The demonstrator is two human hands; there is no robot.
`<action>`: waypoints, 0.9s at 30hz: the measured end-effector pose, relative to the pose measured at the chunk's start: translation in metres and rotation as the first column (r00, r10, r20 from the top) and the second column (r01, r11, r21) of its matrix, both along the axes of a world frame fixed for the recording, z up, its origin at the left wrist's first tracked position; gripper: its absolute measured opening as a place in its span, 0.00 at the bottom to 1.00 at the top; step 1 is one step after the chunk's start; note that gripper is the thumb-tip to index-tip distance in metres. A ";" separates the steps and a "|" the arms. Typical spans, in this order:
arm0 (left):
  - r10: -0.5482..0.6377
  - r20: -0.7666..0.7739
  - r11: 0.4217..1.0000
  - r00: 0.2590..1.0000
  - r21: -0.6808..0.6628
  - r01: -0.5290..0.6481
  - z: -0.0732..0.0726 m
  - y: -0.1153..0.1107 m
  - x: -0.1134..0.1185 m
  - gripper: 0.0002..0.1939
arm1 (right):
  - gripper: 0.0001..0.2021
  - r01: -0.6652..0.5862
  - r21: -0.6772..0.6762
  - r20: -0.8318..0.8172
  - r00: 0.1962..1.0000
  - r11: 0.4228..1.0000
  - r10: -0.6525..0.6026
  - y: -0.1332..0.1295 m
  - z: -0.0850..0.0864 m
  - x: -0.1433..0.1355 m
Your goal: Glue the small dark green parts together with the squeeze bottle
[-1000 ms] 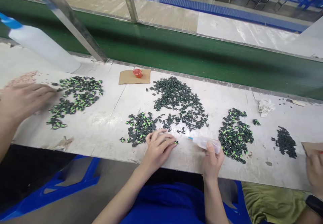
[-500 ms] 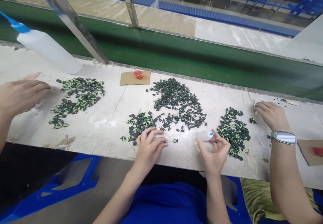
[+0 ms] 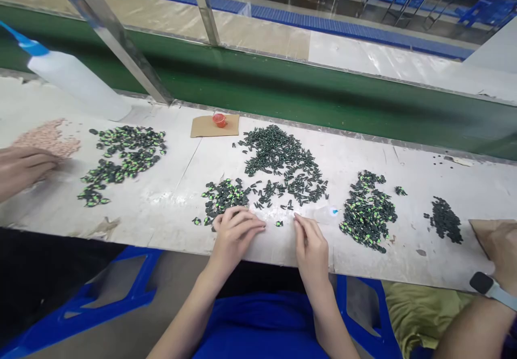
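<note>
My left hand [image 3: 238,231] rests at the near edge of a small pile of black-and-green pieces [image 3: 224,198], its fingers bent together; what they hold, if anything, is hidden. My right hand [image 3: 310,240] is on the table with thumb and forefinger pinched near the small dark sticks; anything between them is too small to make out. One black-and-green piece [image 3: 279,223] lies between my hands. A small translucent bottle with a blue tip [image 3: 324,215] lies just beyond my right hand. The dark green sticks [image 3: 274,151] spread ahead of both hands.
Black-and-green piles lie left [image 3: 131,143] and right [image 3: 369,211]. Further right are black bits [image 3: 444,219] and a person's watch-wearing arm. At the left are a person's hand [image 3: 24,170], pink bits [image 3: 50,138] and a large bottle [image 3: 78,84]. A red cup [image 3: 219,120] sits on cardboard.
My right hand has let go of the small bottle and moved left, its fingers closing together. The person's hand at the right has moved toward the cardboard; the left person's hand has drawn back left.
</note>
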State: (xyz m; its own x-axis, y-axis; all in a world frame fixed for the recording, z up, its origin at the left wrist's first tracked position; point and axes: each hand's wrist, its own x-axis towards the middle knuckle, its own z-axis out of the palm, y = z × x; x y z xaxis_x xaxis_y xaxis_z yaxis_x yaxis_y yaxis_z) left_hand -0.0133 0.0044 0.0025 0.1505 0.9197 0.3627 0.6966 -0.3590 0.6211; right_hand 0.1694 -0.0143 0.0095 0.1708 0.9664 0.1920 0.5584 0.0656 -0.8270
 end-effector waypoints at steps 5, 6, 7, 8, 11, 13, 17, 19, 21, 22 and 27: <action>0.091 -0.093 0.996 0.992 0.006 -0.090 -0.003 -0.001 -0.005 0.07 | 0.16 0.058 0.000 0.226 0.973 0.998 -0.057 0.020 -0.011 -0.007; 0.100 -0.095 0.995 0.990 0.001 -0.100 -0.002 -0.002 -0.001 0.07 | 0.16 0.067 -0.004 0.250 0.966 0.998 -0.064 0.022 -0.011 -0.009; 0.104 -0.095 0.995 0.990 0.000 -0.105 0.000 -0.003 0.003 0.08 | 0.16 0.072 -0.009 0.270 0.960 0.997 -0.067 0.023 -0.012 -0.010; 0.104 -0.094 0.995 0.990 0.004 -0.104 0.002 -0.004 0.008 0.08 | 0.17 0.072 -0.016 0.288 0.956 0.997 -0.064 0.024 -0.013 -0.011; 0.085 -0.088 0.996 0.993 0.028 -0.082 0.003 -0.005 0.023 0.05 | 0.15 0.061 -0.039 0.306 0.951 0.997 -0.047 0.025 -0.013 -0.012; 0.078 -0.087 0.997 0.993 0.030 -0.076 0.001 -0.005 0.031 0.04 | 0.14 0.050 -0.043 0.291 0.956 0.998 -0.035 0.025 -0.012 -0.010; 0.062 -0.090 0.998 0.994 0.023 -0.060 -0.007 -0.002 0.037 0.04 | 0.13 -0.003 -0.059 0.264 0.964 0.998 0.018 0.028 -0.010 -0.008; 0.048 -0.080 0.999 0.996 0.021 -0.046 -0.010 -0.001 0.038 0.04 | 0.13 -0.005 -0.067 0.268 0.963 0.998 0.023 0.031 -0.009 -0.008; 0.045 -0.063 0.999 0.997 0.011 -0.045 -0.012 -0.001 0.036 0.05 | 0.12 -0.003 -0.073 0.274 0.962 0.997 0.023 0.034 -0.009 -0.009; 0.047 -0.049 0.999 0.998 0.005 -0.047 -0.012 -0.001 0.035 0.05 | 0.12 -0.006 -0.075 0.279 0.960 0.997 0.027 0.036 -0.010 -0.009; 0.038 0.145 0.996 0.989 -0.089 -0.026 -0.004 0.002 0.023 0.06 | 0.13 -0.026 -0.035 0.210 0.977 0.999 0.033 0.034 -0.010 -0.007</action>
